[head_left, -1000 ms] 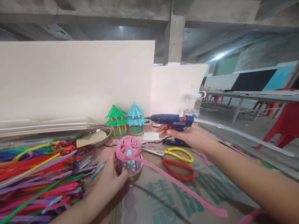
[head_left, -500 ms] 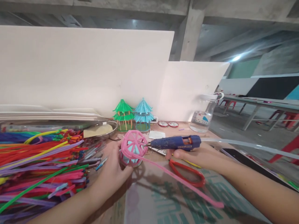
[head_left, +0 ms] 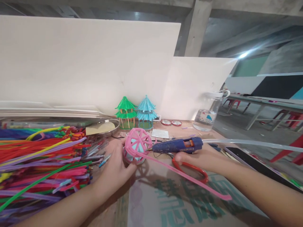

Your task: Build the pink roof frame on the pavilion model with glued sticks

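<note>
Left hand: the left hand [head_left: 115, 165] is wrapped around the side of a little pink cage made of fuzzy wire, with a light blue piece inside [head_left: 137, 148]. The fingers are curled on it and hold it tilted toward the right.
Right hand: the right hand [head_left: 201, 157] is closed around the handle of a dark blue glue gun with an orange part [head_left: 176, 145].
Glue gun: its thin metal tip points left and sits right at the side of the pink cage. A long clear glue stick [head_left: 251, 145] pokes out of its back, going off to the right.
Pink cage: it is near the middle of the table, between the two hands. One long pink fuzzy wire [head_left: 187, 179] trails from it, down and to the right, over the brown cardboard sheet with green letters [head_left: 180, 205].
Scissors: red-handled scissors [head_left: 191, 167] lie on the cardboard, partly under the right hand.
Left side: a big pile of fuzzy wires in many colours [head_left: 40, 164] lies just beside the left hand.
Back: a small green tower [head_left: 125, 113] and a small blue tower [head_left: 145, 113] stand side by side by the white board [head_left: 90, 63]. A shiny metal dish [head_left: 106, 128] is to their left. A clear plastic jar [head_left: 209, 112] stands to the right.
</note>
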`<state>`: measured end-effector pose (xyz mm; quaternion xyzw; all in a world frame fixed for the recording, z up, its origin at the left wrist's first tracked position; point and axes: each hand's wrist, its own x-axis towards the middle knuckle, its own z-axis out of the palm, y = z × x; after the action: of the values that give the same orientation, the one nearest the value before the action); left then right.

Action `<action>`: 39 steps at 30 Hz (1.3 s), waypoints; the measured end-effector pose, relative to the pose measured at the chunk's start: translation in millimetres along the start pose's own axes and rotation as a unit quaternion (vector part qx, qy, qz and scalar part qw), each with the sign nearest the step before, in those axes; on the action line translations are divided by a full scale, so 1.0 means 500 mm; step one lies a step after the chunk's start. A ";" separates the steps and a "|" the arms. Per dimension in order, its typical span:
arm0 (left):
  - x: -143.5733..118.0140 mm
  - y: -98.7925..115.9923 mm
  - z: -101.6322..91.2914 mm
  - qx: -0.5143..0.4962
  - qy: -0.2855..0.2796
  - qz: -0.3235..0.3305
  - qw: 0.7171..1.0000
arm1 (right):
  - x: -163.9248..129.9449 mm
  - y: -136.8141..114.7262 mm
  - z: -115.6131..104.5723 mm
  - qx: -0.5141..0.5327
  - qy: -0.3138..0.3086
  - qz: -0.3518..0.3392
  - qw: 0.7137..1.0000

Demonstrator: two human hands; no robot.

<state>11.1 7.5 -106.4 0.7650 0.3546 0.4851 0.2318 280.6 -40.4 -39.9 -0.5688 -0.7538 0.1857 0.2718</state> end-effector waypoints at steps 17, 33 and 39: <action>0.002 0.008 0.000 0.027 0.000 0.006 1.000 | 0.000 -0.035 -0.004 0.072 -0.015 0.005 0.997; 0.001 -0.001 0.000 -0.006 -0.002 -0.001 1.000 | -0.005 -0.039 -0.008 0.072 -0.022 -0.007 0.997; 0.000 -0.006 0.000 -0.010 -0.004 -0.002 1.000 | 0.000 -0.036 -0.006 0.080 -0.030 -0.002 0.996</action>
<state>10.2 9.5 -108.2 0.7638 0.3505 0.4852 0.2415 269.0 -45.6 -27.1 -0.5377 -0.7455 0.2618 0.2943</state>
